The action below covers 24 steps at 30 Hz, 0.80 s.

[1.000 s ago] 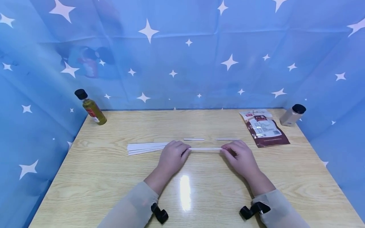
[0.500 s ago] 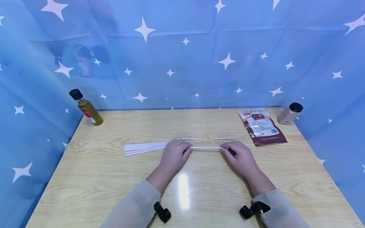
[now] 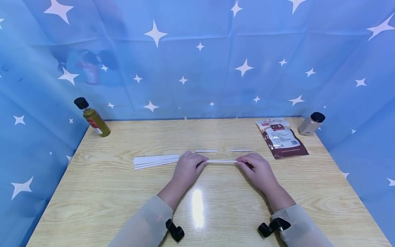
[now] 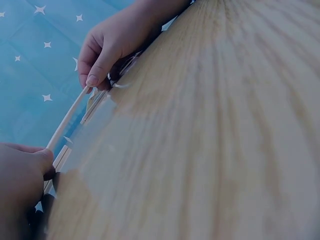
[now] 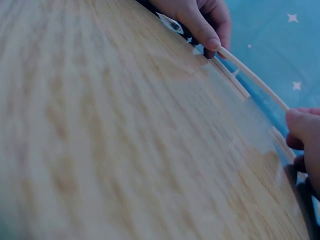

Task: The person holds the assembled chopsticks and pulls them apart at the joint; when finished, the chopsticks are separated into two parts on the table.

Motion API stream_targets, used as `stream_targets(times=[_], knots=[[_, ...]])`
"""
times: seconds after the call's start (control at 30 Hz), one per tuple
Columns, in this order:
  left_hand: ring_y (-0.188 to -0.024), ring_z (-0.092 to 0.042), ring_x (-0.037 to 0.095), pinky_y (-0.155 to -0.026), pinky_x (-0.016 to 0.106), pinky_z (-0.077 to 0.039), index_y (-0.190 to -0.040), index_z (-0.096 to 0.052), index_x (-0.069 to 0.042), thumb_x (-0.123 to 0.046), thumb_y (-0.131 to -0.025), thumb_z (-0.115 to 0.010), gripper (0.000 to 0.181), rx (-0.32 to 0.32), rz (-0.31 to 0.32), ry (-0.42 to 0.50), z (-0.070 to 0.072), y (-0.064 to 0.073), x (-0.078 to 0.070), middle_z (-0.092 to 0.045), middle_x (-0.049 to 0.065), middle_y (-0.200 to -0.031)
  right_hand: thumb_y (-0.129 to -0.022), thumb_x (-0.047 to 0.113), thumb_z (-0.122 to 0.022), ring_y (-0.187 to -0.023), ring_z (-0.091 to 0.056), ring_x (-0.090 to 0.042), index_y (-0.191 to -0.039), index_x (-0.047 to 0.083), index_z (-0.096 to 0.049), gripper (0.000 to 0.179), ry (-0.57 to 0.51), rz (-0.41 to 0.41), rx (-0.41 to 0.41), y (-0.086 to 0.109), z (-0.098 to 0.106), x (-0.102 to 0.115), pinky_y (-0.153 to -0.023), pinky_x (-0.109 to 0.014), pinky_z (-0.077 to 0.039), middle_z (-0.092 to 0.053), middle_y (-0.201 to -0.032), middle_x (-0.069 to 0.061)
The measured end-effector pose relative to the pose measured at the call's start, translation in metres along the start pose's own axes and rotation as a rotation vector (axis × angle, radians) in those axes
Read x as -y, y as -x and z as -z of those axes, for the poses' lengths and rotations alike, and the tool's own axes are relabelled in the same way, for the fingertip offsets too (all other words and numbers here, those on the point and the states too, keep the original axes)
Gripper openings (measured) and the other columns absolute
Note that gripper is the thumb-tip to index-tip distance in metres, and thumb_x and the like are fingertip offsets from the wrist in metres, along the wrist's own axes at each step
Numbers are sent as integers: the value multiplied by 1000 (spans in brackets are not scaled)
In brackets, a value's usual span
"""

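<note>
A thin white stick [image 3: 221, 161] runs level between the two hands, low over the table. My left hand [image 3: 189, 168] pinches its left end between thumb and fingers. The opposite end is pinched by my right hand [image 3: 256, 168]. In the left wrist view the stick [image 4: 69, 117] looks unbroken; the right wrist view shows a slight bow in it. Just beyond the hands lie two shorter white sticks [image 3: 206, 151] [image 3: 241, 150], end to end with a gap between. Several long white sticks [image 3: 155, 161] fan out left of my left hand, which hides their right ends.
A bottle of yellow-green oil [image 3: 96, 120] with a black cap stands at the table's back left corner. At the back right are a maroon and white packet [image 3: 282, 139] and a black-lidded jar [image 3: 310, 124]. Blue star-printed cloth [image 3: 197, 68] borders the wood-grain table [image 3: 108, 192].
The head view has shifted slightly. Both hands keep their pinch on the stick and have come a little closer together; the other things lie as before.
</note>
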<state>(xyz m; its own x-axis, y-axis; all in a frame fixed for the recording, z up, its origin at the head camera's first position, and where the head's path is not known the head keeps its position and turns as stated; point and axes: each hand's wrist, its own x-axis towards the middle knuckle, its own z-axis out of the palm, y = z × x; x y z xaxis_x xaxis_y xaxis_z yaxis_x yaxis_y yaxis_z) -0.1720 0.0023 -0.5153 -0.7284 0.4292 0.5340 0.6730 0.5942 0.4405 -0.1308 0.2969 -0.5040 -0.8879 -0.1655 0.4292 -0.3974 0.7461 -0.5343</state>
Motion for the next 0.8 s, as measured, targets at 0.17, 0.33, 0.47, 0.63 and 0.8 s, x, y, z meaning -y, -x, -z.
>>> stream_targets(times=[0.17,0.33,0.47,0.63,0.8], knots=[[-86,-69,18,-82,36,-55,-102,-84,-16,-17,-97,-81,7,-18,-4,10,1,1,-1,-81,-4,-99,-96,11,-82,-101,-67,-17,-103,16,-82,9,-3,-8,16,-1,0,1,-88,-39,-53,-77,-101,4],[-87,-68,19,-84,37,-54,-103,-84,-15,-16,-97,-81,7,1,10,26,2,1,-2,-81,-3,-100,-96,14,-82,-101,-67,-16,-102,18,-82,7,-4,-33,33,0,1,1,-88,-39,-53,-77,-102,5],[-87,-68,19,-84,37,-54,-102,-84,-15,-17,-97,-80,7,15,19,28,2,0,-3,-81,-3,-100,-96,15,-82,-100,-67,-16,-102,18,-82,6,-13,-53,48,0,2,0,-86,-40,-53,-77,-101,5],[-88,-68,19,-86,37,-54,-102,-84,-15,-16,-97,-80,7,29,39,46,4,0,-4,-81,-3,-99,-97,16,-82,-99,-65,-15,-102,19,-83,6,-21,-65,62,-1,3,-1,-83,-39,-52,-76,-101,6],[-90,-68,20,-86,36,-54,-103,-85,-15,-16,-98,-80,7,36,43,63,6,-1,-4,-81,-2,-99,-97,16,-82,-99,-65,-14,-100,20,-84,6,-21,-65,66,-2,3,-1,-83,-38,-52,-76,-100,7]])
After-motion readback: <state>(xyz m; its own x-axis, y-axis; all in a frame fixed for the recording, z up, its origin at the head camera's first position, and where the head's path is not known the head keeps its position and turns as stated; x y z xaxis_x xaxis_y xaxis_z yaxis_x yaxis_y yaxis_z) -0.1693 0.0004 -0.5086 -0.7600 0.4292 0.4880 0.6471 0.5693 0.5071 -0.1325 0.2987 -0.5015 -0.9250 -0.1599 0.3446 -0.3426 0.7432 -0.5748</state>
